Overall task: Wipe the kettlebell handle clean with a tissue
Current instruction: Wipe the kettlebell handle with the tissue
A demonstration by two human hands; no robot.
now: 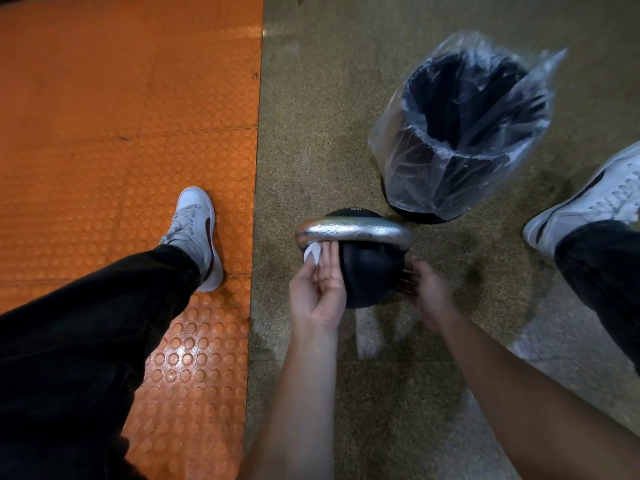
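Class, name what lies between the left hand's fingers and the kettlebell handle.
A white tissue, pressed by the left hand against the wet silver handle, in the head view.

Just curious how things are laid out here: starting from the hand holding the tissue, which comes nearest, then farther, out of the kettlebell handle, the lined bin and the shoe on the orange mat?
From the left hand:
1. Kettlebell handle, just beyond its fingertips, touched by the tissue.
2. Shoe, left, on the orange mat.
3. Lined bin, beyond the kettlebell, to the right.
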